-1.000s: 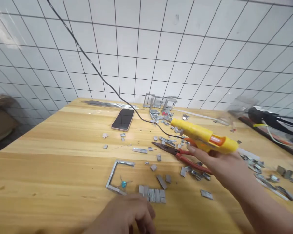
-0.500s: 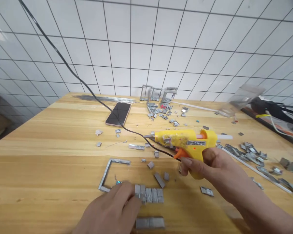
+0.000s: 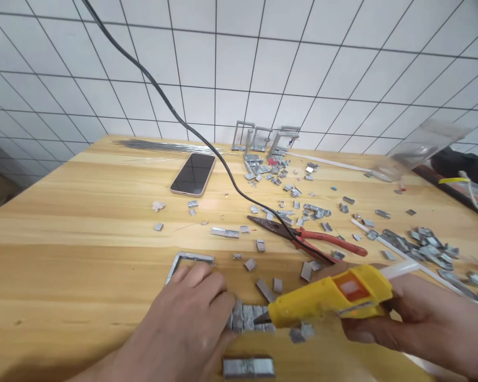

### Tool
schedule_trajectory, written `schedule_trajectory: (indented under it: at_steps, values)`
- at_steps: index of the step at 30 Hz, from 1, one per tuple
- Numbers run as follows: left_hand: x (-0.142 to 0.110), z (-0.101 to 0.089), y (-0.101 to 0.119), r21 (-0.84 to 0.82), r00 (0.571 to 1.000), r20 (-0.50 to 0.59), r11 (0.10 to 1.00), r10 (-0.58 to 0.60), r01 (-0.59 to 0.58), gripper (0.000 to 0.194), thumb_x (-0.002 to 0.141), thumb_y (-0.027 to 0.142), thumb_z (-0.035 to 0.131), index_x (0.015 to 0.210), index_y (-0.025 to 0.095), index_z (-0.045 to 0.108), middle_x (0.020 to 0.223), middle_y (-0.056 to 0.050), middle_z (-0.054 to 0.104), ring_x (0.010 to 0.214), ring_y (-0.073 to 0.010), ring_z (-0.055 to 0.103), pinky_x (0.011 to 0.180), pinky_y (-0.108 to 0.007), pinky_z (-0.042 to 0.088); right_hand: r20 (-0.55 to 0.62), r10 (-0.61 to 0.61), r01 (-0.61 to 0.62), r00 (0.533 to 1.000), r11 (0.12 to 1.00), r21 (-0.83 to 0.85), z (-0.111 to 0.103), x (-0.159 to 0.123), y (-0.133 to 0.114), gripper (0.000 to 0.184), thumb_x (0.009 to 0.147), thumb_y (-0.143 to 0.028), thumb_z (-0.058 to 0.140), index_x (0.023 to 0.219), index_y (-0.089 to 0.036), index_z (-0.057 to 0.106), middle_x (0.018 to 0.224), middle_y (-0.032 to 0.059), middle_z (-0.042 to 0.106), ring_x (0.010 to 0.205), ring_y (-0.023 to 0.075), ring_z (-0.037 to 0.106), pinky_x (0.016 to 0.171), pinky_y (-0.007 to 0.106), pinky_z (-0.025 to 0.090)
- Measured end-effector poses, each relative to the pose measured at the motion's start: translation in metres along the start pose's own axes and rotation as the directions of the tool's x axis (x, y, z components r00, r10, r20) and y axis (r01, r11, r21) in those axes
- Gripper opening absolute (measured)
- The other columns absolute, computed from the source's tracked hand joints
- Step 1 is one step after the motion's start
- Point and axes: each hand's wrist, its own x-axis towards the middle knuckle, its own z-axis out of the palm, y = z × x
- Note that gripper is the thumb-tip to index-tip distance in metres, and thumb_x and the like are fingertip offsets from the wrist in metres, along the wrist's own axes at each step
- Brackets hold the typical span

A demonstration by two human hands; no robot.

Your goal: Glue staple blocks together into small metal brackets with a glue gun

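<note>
My right hand [image 3: 418, 313] is wrapped round a yellow hot glue gun [image 3: 326, 300], with a clear glue stick [image 3: 400, 268] poking out of its rear. The gun is tilted, and its metal nozzle is at a row of grey staple-strip pieces [image 3: 248, 317]. My left hand [image 3: 195, 313] is closed at the left end of this row, with fingertips partly hidden. Behind its knuckles shows a corner of a grey frame [image 3: 193, 258], mostly covered by the hand. A separate short staple strip [image 3: 248, 367] lies nearer to me.
Red-handled pliers [image 3: 302, 233] lie beyond the gun, a black cord [image 3: 191, 127] crossing over them. A phone [image 3: 193, 175], thin metal rods [image 3: 163, 146], small grey frames [image 3: 263, 139] and a clear plastic bag [image 3: 418, 148] lie farther back. Loose grey pieces [image 3: 430, 246] are scattered rightward.
The glue gun has come down and nearer in my right hand, its nozzle now at the row of pieces. The pliers have come into full view. My left hand stays at the row.
</note>
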Motion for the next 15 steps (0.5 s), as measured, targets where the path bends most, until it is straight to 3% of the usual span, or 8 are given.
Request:
schedule_trajectory:
  at_steps: [2, 3, 9, 12, 15]
  values:
    - [0.001, 0.0, -0.002, -0.012, 1.0, -0.025, 1.0, -0.011, 0.011, 0.006, 0.081, 0.019, 0.056, 0.076, 0.021, 0.059, 0.082, -0.003, 0.06, 0.083, -0.0228, 0.048, 0.075, -0.036, 0.04, 0.114, -0.001, 0.004, 0.994, 1.0, -0.026, 0.0, 0.0, 0.006, 0.031, 0.077, -0.043, 0.068, 0.106, -0.031, 0.073, 0.108, 0.0019, 0.074, 0.1, 0.0275, 0.067, 0.088, 0.033, 0.055]
    - [0.001, 0.0, -0.004, -0.014, 0.999, -0.037, 1.0, -0.019, 0.018, 0.006, 0.081, 0.019, 0.056, 0.076, 0.021, 0.059, 0.082, -0.002, 0.06, 0.082, -0.0224, 0.048, 0.075, -0.036, 0.04, 0.096, 0.003, 0.001, 0.995, 0.999, -0.039, 0.0, 0.0, 0.01, 0.035, 0.077, -0.044, 0.068, 0.11, -0.032, 0.072, 0.112, 0.0021, 0.073, 0.102, 0.0282, 0.066, 0.089, 0.034, 0.054]
    - [0.001, -0.001, -0.006, 0.045, 0.996, -0.056, 0.996, -0.076, 0.078, 0.004, 0.081, 0.025, 0.057, 0.083, 0.022, 0.059, 0.088, -0.001, 0.062, 0.085, -0.0216, 0.05, 0.078, -0.034, 0.04, -0.094, 0.046, -0.05, 0.995, 0.998, -0.045, 0.01, -0.005, 0.017, 0.036, 0.076, -0.05, 0.065, 0.108, -0.034, 0.072, 0.105, 0.0038, 0.075, 0.094, 0.0301, 0.069, 0.08, 0.033, 0.058]
    - [0.001, 0.006, -0.009, 0.048, 0.995, -0.1, 0.998, -0.028, 0.033, 0.009, 0.078, 0.028, 0.06, 0.085, 0.024, 0.059, 0.087, -0.001, 0.063, 0.082, -0.0217, 0.051, 0.077, -0.034, 0.04, -0.19, 0.03, -0.039, 0.981, 0.998, -0.047, 0.018, -0.007, 0.016, 0.034, 0.076, -0.05, 0.065, 0.108, -0.038, 0.072, 0.108, 0.0023, 0.074, 0.099, 0.032, 0.068, 0.082, 0.036, 0.058]
    - [0.001, 0.015, -0.013, 0.063, 0.991, -0.132, 0.998, 0.015, -0.006, 0.008, 0.079, 0.03, 0.06, 0.084, 0.024, 0.059, 0.083, -0.001, 0.063, 0.08, -0.0217, 0.052, 0.076, -0.034, 0.039, -0.306, -0.011, -0.017, 0.952, 0.996, -0.091, 0.021, -0.008, 0.016, 0.036, 0.066, -0.045, 0.075, 0.102, -0.045, 0.073, 0.104, -0.0013, 0.076, 0.094, 0.033, 0.07, 0.075, 0.035, 0.061]
